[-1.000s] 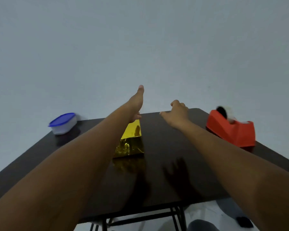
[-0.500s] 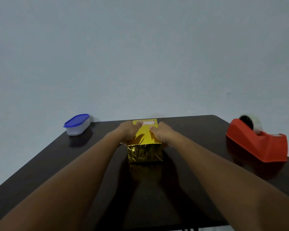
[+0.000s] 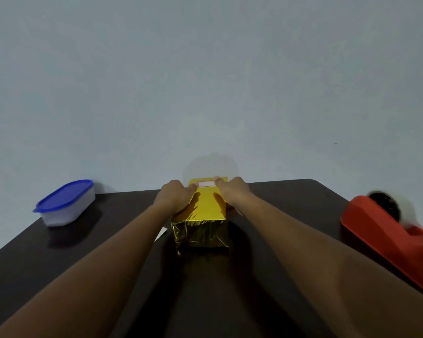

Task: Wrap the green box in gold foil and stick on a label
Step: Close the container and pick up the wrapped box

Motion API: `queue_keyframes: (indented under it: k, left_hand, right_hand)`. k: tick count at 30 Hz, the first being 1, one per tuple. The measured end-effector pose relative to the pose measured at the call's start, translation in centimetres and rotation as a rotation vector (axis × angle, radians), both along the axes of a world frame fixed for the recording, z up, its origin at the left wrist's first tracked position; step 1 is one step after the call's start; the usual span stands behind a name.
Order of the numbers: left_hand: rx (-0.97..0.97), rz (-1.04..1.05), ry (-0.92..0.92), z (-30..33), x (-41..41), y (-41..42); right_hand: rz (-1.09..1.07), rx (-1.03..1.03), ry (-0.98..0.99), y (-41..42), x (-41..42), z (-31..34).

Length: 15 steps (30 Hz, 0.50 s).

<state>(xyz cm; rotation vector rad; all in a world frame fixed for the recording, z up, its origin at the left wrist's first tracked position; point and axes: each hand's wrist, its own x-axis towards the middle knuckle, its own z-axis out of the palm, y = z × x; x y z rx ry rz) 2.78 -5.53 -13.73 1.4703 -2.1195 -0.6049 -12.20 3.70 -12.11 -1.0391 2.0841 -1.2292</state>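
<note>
The box wrapped in gold foil [image 3: 203, 223] lies lengthwise on the dark table [image 3: 122, 223], near its far edge. A white label [image 3: 205, 183] with a reddish border sits on the far end of its top face. My left hand [image 3: 175, 197] rests on the box's left top edge, fingertips at the label's left end. My right hand [image 3: 232, 193] rests on the right top edge, fingertips at the label's right end. Both hands press on the box. None of the green box shows under the foil.
A white tub with a blue lid [image 3: 65, 202] stands at the table's far left. A red tape dispenser [image 3: 386, 230] stands at the right edge. A small white scrap [image 3: 162, 233] lies left of the box. A plain wall rises behind the table.
A second ago both hands were raised above the table with the box free. They came down onto its top and now their fingertips have slid further along to the label's ends.
</note>
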Motion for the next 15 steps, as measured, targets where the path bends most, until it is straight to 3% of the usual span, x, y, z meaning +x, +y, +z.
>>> queue_keyframes:
  k: [4, 9, 12, 15]
  left_hand:
    - [0.019, 0.092, 0.002, 0.2, -1.9, -5.3]
    - [0.136, 0.122, 0.014, 0.1, -2.8, -8.4]
    - [0.241, 0.104, 0.025, 0.9, -2.9, -8.1]
    - [0.367, 0.15, 0.154, 1.5, -2.4, -5.8]
  right_hand:
    - [0.032, 0.059, 0.1, -5.7, -2.5, 0.1]
    - [0.059, 0.14, 0.076, -9.2, -3.6, 0.2]
    - [0.029, 0.158, -0.022, -8.8, -3.6, 1.5]
    - [0.02, 0.165, -0.132, -6.4, -3.3, 3.0]
